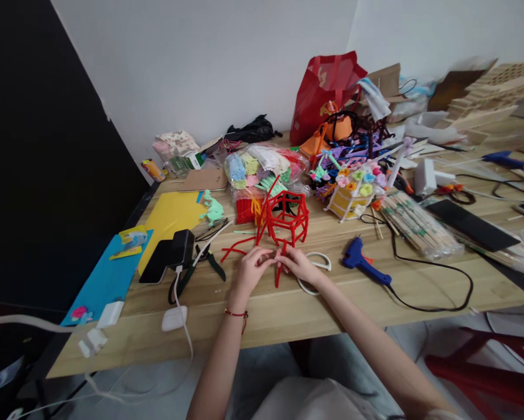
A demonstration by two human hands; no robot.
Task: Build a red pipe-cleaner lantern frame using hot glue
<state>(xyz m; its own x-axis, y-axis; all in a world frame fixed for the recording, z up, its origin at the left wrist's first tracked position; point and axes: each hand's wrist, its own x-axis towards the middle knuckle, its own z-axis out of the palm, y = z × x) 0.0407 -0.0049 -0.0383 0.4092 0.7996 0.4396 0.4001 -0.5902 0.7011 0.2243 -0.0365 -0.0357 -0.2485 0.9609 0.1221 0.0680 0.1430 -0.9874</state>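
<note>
Near the table's front edge, my left hand (pixel 257 263) and my right hand (pixel 293 260) meet fingertip to fingertip. My right hand's fingers are pinched on a red pipe cleaner (pixel 278 276), whose lower end hangs below them. The fingers of my left hand are pinched too, touching those of my right; what lies between them is too small to make out. Just behind my hands stands a red openwork frame (pixel 288 217) made of pipe cleaners. Loose red strips (pixel 236 247) lie left of it. White-handled scissors (pixel 321 261) are partly hidden by my right forearm.
A blue glue gun (pixel 362 261) with a black cable lies at the right. Pliers (pixel 209 262), a phone (pixel 156 261) and a white case (pixel 174 318) are at the left. Behind are bagged pipe cleaners (pixel 262 166), a flower basket (pixel 352 201) and a red bag (pixel 323 93).
</note>
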